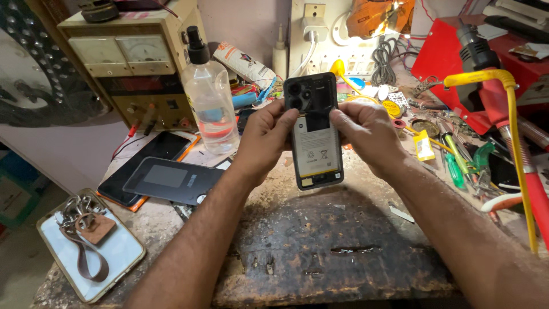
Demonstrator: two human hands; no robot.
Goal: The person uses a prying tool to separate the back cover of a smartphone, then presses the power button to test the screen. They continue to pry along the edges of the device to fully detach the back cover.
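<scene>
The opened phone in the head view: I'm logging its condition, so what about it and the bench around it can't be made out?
- Opened phone: its screen side faces away; the left hand and right hand cover its upper side edges.
- Battery: its markings are too small to tell.
- Flat dark panel: its underside is hidden, and it overlaps the black phone beneath.
- Red tool: cut off by the right edge.

Worn, scorched counter (320,252). Laid on it at left: a phone (86,252) with key ring (86,220) on top, a dark back cover (171,180), a second phone (146,163). A clear spray bottle (209,97) is stood behind; screwdrivers (454,163) are scattered right.
</scene>
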